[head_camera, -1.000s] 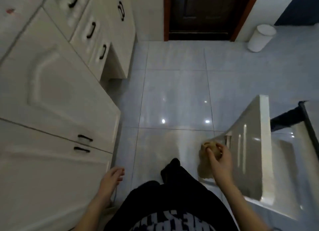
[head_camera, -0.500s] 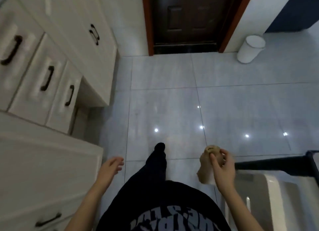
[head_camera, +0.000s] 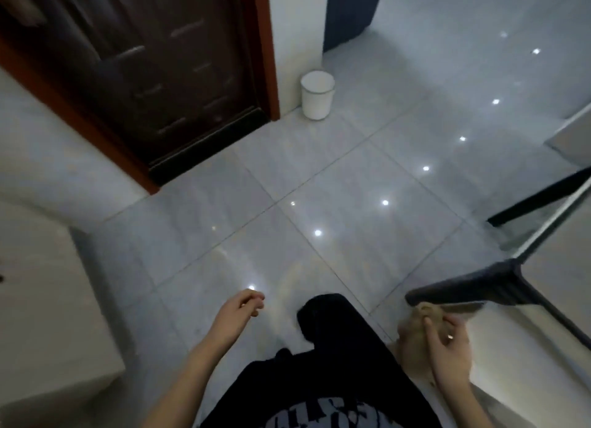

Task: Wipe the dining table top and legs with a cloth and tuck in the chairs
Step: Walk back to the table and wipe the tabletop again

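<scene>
Your right hand [head_camera: 447, 351] at the lower right of the frame is closed around a bunched-up tan cloth [head_camera: 415, 328], fingers curled over the top of the wad. Your left hand [head_camera: 238, 312] hangs at lower centre with nothing in it, fingers loosely curled, not really a fist.

The cloth looks soft and light, so it'll squash to whatever you press it on. I'd keep it balled in the palm like that so no loose corner drags.

The dark bar [head_camera: 463, 288] just above the cloth looks like part of the table or chair frame, can't tell which. The pale glossy surface [head_camera: 524, 357] along the right edge is probably slick, so flatten the cloth a bit there. The frame looks rigid, so wrap the cloth around it.
</scene>
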{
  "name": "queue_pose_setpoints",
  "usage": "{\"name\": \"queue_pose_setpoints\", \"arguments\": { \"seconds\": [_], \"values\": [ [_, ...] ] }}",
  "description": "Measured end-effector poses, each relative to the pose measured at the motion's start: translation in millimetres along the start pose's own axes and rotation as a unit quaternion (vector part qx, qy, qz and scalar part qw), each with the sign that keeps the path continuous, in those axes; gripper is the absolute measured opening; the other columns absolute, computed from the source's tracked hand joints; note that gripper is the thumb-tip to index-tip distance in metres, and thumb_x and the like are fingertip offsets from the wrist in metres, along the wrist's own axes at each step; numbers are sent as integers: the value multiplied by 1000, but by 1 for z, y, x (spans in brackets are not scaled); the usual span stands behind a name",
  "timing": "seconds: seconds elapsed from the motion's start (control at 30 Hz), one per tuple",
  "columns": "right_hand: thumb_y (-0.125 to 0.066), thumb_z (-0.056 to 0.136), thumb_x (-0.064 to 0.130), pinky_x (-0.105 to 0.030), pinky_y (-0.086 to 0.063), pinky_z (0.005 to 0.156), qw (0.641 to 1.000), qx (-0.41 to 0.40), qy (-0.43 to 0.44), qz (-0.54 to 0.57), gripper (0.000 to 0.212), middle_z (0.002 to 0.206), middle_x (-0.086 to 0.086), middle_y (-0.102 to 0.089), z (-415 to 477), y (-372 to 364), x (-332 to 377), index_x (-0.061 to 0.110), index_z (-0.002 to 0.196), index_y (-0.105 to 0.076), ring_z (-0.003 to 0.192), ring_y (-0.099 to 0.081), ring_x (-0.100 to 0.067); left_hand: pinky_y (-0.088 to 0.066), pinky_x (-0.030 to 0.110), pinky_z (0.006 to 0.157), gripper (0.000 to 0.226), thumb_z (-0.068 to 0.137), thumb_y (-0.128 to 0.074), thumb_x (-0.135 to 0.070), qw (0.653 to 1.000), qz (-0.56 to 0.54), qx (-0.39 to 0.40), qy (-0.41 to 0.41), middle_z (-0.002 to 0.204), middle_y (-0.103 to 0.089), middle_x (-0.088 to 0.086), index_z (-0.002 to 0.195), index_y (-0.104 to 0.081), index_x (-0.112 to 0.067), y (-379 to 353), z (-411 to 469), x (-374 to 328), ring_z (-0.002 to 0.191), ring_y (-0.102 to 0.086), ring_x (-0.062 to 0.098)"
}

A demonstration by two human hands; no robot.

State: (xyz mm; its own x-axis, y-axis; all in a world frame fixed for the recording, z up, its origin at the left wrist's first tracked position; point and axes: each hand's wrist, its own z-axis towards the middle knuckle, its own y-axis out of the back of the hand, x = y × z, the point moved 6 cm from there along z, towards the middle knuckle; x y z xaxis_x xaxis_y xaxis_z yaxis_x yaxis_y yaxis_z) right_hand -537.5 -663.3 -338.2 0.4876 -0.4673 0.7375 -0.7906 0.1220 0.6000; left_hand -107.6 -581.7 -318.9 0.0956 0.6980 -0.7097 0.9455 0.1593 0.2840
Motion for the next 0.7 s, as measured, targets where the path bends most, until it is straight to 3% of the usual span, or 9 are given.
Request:
{"name": "queue_pose_setpoints", "arguments": {
  "seconds": [0.1, 0.3, 0.37, 0.47, 0.7],
  "values": [
    [-67, 86, 39, -44, -50, 90, 1000, -9, -26, 9, 32, 109, -8, -63, 46, -20, 17, 28, 114, -53, 100, -61, -28, -46, 18, 67, 17, 96, -50, -10, 1000, 16, 16, 7, 87, -68, 7, 92, -67, -11, -4, 59, -38, 77, -62, 18],
    [-69, 87, 32, -38, -48, 86, 999, -14, -2, 37, 34, 111, -7, -60, 158, -57, 116, 22, 115, -53, 101, -58, -25, -47, 31, 72, 13, 90, -60, -22, 999, 5, -19, 45, 88, -70, 10, 88, -68, -12, 6, 159, -108, 80, -64, 28],
    [-68, 86, 35, -41, -50, 86, 999, -14, 14, 45, 31, 108, -5, -61, 194, -63, 151, 29, 112, -52, 98, -60, -24, -46, 32, 72, 13, 93, -57, -18, 998, 1, -29, 50, 89, -69, 13, 88, -67, -11, 8, 190, -133, 81, -63, 30],
    [-66, 88, 33, -40, -50, 85, 998, -3, 23, 51, 33, 109, -4, -60, 241, -68, 195, 24, 117, -52, 96, -59, -22, -47, 32, 72, 15, 95, -53, -16, 998, 17, -34, 52, 89, -68, 12, 89, -66, -10, 9, 235, -175, 81, -63, 29],
    [-67, 88, 33, -43, -50, 85, 995, -70, -26, 69, 31, 109, -7, -59, 333, -75, 224, 26, 114, -52, 97, -58, -23, -45, 31, 72, 18, 96, -51, -18, 993, 111, 41, 12, 89, -68, 9, 93, -66, -9, -23, 348, -287, 78, -61, 23]
  ]
}}
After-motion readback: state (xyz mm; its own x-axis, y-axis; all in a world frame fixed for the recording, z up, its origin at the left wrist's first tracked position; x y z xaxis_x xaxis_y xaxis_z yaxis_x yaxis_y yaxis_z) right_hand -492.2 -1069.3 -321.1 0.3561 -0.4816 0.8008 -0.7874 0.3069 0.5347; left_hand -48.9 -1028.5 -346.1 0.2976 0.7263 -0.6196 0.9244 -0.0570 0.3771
